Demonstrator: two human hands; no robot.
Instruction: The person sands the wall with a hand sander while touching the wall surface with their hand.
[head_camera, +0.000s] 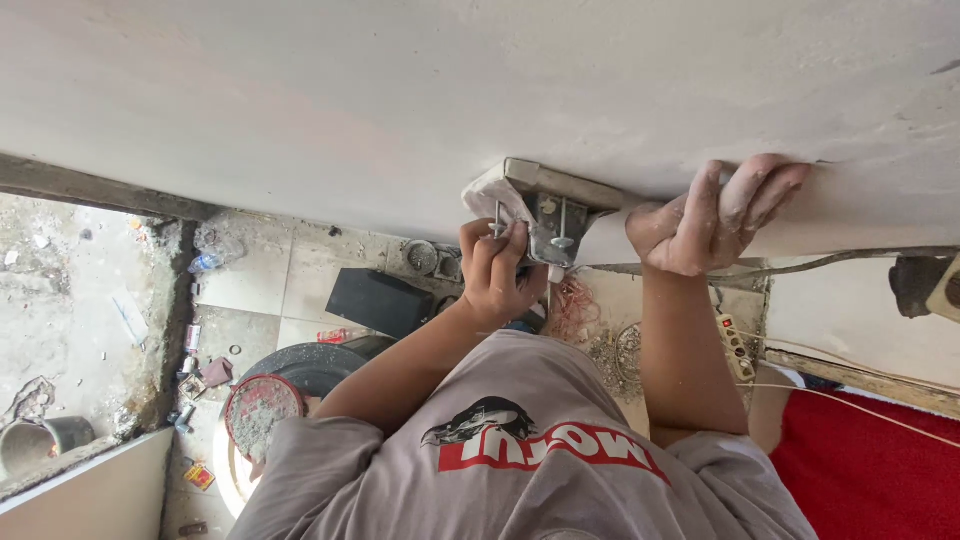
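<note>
Against wall (300, 110), hand (497, 272) apparently grips sander (550, 205).

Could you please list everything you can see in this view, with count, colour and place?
Wall: one, off-white plaster, across the top.
Sanding tool: one, metal with a whitish pad, flat against the wall at centre.
Black box: one, on the tiled floor left of centre.
Bucket: one, red-rimmed, filled with grey powder, lower left.
Metal pot: one, grey, far lower left.
Plastic bottle: one, clear, by the floor's edge at left.
Power strip: one, white, right of the forearm.
Carpet: one, red, lower right.
Shirt: one, grey with a red print, bottom centre.
Left hand: gripping the sanding tool.
Right hand: dusty, pressed flat on the wall.
</note>
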